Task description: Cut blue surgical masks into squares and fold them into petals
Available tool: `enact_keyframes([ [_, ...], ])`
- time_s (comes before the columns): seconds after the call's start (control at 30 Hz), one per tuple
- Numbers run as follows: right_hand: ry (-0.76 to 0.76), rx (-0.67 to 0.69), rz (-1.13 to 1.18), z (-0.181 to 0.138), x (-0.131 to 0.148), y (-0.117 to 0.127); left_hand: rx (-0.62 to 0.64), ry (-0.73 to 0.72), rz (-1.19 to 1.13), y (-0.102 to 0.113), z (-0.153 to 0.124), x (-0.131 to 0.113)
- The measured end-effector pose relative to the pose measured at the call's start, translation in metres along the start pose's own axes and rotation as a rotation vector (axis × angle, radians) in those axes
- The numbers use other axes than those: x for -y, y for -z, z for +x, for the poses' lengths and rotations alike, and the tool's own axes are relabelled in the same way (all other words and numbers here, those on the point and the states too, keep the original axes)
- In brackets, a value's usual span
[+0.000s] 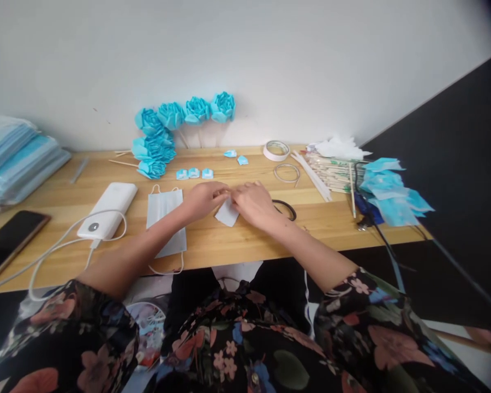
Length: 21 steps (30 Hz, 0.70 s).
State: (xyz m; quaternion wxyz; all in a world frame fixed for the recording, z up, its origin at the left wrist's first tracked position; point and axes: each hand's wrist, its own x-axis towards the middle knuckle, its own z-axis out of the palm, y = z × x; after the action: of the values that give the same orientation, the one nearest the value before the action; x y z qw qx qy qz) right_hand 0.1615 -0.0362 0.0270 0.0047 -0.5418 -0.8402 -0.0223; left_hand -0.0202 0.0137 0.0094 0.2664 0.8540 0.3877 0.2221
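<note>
My left hand (204, 199) and my right hand (254, 203) meet over the middle of the wooden table (237, 240). Both pinch a small white piece of mask fabric (227, 214) that lies between them, its lower corner resting on the table. The fingers of both hands are curled closed on its top edge. A whole face mask (166, 221) lies flat just left of my left forearm. Several finished blue fabric flowers (180, 123) on sticks lean against the wall behind.
White power bank (108, 210) with cable and a dark phone (8, 240) at left. Stack of blue masks (16, 158) far left. Tape rolls (276, 150), wooden sticks (331, 172), scissors (285, 208) and blue fabric scraps (393, 191) at right. Small folded blue pieces (194, 173) behind my hands.
</note>
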Motion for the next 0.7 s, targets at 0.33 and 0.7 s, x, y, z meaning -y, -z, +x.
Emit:
enact_keyframes([
  [0.33, 0.300, -0.081, 0.237, 0.021, -0.008, 0.006, 0.150, 0.050, -0.433, 0.009, -0.006, 0.012],
  [0.7, 0.121, -0.097, 0.451, 0.022, -0.010, 0.023, -0.150, 0.182, -0.573, 0.002, -0.009, 0.035],
])
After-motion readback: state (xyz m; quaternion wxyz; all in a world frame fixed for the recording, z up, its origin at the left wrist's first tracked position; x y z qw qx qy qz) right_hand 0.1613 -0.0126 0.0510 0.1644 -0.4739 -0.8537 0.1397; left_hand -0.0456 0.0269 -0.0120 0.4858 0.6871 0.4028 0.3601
